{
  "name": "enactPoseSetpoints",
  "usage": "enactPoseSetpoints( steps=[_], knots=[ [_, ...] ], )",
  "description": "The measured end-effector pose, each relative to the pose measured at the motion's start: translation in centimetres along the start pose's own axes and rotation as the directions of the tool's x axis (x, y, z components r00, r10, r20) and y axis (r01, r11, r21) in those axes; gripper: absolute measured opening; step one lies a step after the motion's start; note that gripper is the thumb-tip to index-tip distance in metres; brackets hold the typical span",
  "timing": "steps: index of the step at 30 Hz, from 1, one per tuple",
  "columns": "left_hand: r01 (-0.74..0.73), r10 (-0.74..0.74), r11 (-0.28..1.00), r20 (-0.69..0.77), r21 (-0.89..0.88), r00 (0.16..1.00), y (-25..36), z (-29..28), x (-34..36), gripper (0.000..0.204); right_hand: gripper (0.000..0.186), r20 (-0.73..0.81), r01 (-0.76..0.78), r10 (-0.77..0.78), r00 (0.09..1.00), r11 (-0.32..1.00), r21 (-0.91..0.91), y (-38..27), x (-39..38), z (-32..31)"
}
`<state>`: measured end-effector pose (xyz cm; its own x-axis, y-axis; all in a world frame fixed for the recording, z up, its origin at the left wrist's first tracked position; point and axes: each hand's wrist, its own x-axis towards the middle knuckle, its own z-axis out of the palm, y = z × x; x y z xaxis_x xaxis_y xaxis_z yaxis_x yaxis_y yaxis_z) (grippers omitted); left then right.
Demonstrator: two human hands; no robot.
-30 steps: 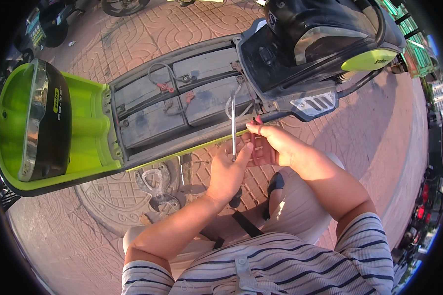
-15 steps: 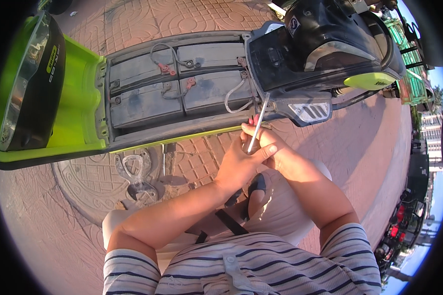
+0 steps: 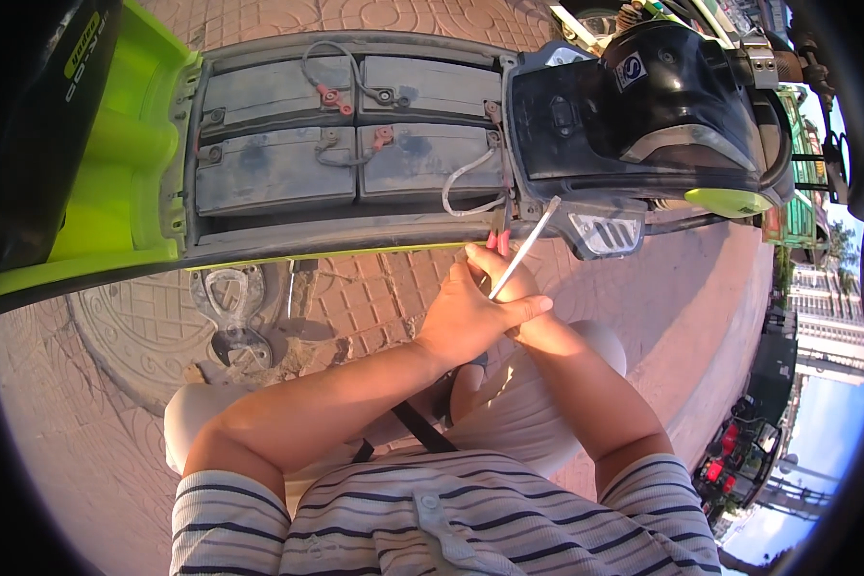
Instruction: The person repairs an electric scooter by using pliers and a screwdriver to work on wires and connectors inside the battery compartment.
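Observation:
My left hand [image 3: 466,322] grips a long white metal rod [image 3: 538,230], which slants up to the right, and lies over my right hand [image 3: 518,288]. My right hand is closed on red-handled pliers [image 3: 499,240]; its fingers are mostly hidden. The pliers' jaws are at the scooter's frame edge, beside a pale looped cable [image 3: 446,197]. Above my hands is an open compartment [image 3: 336,235] holding several grey batteries [image 3: 422,168], with red terminal covers [image 3: 382,136] and cables.
The scooter's lime panel [image 3: 130,192] is at left, its black body [image 3: 662,134] at right. A metal bracket [image 3: 230,312] and a thin tool [image 3: 291,288] are below on the paving [image 3: 346,317]. A green cart [image 3: 792,211] and parked vehicles [image 3: 739,432] stand at right.
The white rod has tilted from upright to a rightward slant. My left hand has moved over my right hand. The view has shifted, so the scooter's compartment sits higher in the picture.

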<state>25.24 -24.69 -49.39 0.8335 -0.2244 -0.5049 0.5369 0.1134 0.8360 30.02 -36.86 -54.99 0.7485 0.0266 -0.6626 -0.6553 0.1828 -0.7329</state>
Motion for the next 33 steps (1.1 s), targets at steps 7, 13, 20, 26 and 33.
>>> enactPoseSetpoints(
  steps=[7, 13, 20, 26, 33],
  knots=[
    [-0.097, 0.099, 0.995, -0.061, 0.024, 0.993, -1.6, 0.3, 0.3, 0.105, 0.011, 0.149, 0.041, -0.006, 0.989, 0.972, -0.232, -0.2, -0.3, -1.2],
    [-0.232, 0.247, 0.966, -0.146, 0.112, 0.958, -2.8, 1.1, 0.5, 0.089, 0.011, 0.651, 0.744, -0.501, 0.571, -0.019, -0.668, 1.1, 0.8, -2.8],
    [-0.245, 0.26, 0.965, -0.211, 0.094, 0.942, -3.4, 1.4, 0.9, 0.089, 0.013, 0.622, 0.686, -0.576, 0.53, -0.14, -0.714, 2.2, 1.6, -2.7],
    [-0.293, 0.3, 0.952, -0.097, 0.088, 0.949, -2.5, 0.1, 0.7, 0.092, 0.022, 0.479, 0.632, -0.555, 0.68, 0.115, -0.766, -0.3, -1.1, -0.9],
    [-0.339, 0.384, 0.916, -0.228, 0.215, 0.895, -3.9, -1.6, -2.5, 0.049, 0.026, 0.097, 0.431, -0.561, 0.822, 0.504, -0.748, -0.9, -3.8, 0.1]
  ],
)
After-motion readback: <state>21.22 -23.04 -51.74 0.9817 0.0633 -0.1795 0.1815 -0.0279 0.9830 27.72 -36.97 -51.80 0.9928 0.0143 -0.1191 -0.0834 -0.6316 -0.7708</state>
